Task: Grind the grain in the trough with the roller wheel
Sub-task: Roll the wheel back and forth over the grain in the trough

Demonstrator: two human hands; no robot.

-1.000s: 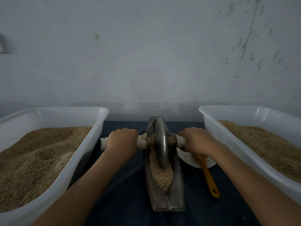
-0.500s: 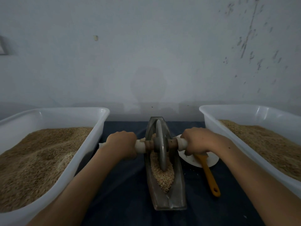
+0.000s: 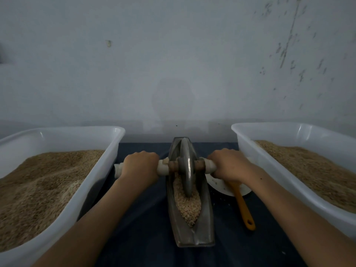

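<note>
Trough (image 3: 192, 236): long, narrow, boat-shaped metal vessel lying lengthwise on a dark cloth (image 3: 146, 218), straight ahead of the person, between two tubs.
Trough contents: pale grain (image 3: 189, 207) heaped along the channel, thickest in the near half and tapering to a point toward the near end.
Roller wheel (image 3: 185, 166): upright metal disc standing on edge in the far half of the trough, its lower rim sunk into the grain.
Axle (image 3: 200, 165): brown bar through the wheel's centre, with white handles at both ends, lying crosswise above the trough.
Left hand (image 3: 141, 166): fingers wrapped tightly around the left white handle (image 3: 162, 168), whose end pokes out past the fist.
Right hand (image 3: 229, 164): fingers clenched around the right white handle (image 3: 210, 166).
Left tub (image 3: 113, 143): white plastic bin, holding a large mound of brown grain (image 3: 44, 185) piled high.
Right tub (image 3: 250, 149): matching white bin, also holding brown grain (image 3: 312, 170), sloping up toward its far side.
Plate (image 3: 219, 185): small white dish on the cloth just right of the trough, partly hidden under the right wrist; a few specks lie on it.
Orange utensil (image 3: 243, 207): handle angled toward the viewer, head resting on the plate.
Backdrop: pale, scuffed wall (image 3: 173, 64).
</note>
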